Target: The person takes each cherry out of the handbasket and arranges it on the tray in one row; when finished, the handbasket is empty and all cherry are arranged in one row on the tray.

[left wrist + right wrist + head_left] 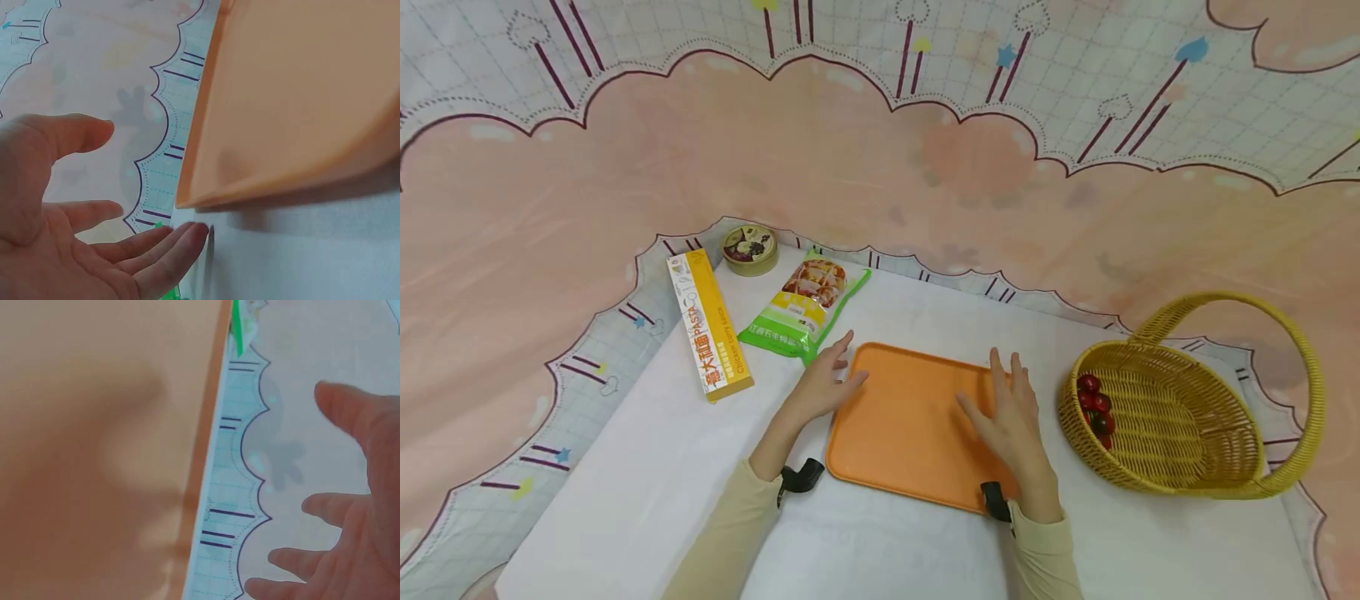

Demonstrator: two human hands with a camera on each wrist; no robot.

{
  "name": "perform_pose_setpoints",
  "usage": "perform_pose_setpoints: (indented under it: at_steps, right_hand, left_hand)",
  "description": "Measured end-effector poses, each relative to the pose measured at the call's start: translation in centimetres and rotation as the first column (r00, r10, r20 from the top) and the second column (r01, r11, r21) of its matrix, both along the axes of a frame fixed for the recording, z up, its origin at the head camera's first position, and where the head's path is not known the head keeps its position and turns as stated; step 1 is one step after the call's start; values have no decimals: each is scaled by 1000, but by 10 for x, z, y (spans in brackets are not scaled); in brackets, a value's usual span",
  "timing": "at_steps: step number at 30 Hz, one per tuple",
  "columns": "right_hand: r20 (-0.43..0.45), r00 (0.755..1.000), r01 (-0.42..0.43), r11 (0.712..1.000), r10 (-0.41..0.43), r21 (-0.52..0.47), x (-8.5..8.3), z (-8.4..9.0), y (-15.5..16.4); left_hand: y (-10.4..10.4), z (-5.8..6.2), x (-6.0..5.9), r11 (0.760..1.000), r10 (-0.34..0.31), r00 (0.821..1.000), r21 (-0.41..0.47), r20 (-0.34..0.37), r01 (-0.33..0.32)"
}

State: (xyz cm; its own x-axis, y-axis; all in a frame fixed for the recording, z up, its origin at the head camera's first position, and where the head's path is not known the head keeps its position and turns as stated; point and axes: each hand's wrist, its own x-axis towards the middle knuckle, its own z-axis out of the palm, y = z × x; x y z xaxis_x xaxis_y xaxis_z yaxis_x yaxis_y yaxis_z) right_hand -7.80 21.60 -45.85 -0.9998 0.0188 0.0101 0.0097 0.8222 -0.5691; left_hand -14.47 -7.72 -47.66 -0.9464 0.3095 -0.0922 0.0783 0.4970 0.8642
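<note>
An orange rectangular tray (917, 425) lies flat on the white table in the head view, with nothing on it. My left hand (822, 385) is at its left edge, fingers spread and thumb reaching over the rim. Over the tray's right side is my right hand (1009, 417), its fingers apart and pointing away from me. Neither hand holds anything. In the left wrist view the left hand (94, 231) shows its palm beside the tray's corner (281, 125). The right wrist view has the right hand (337, 506) with loosely spread fingers and the tray (100, 425) at left.
A yellow wicker basket (1225, 450) with a tall handle stands at the right, several red cherry-like fruits (1096, 408) inside. Back left are a pasta box (707, 329), a round tin (750, 250) and a green-and-yellow food bag (808, 304). A patterned cloth rises behind the table.
</note>
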Motion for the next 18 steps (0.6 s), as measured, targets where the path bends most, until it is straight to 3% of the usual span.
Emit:
perform_pose_setpoints:
  at_steps: [3,18]
  right_hand:
    - [-26,1000,11,1000,-11,-6,-2,3,3]
    - [-91,993,79,996,-81,-31,-6,32,47]
  left_hand:
    - [-1,-1,-1,1000,29,999,1,22,-29]
    - [-2,-8,-3,999,-23,1000,-37,4,24]
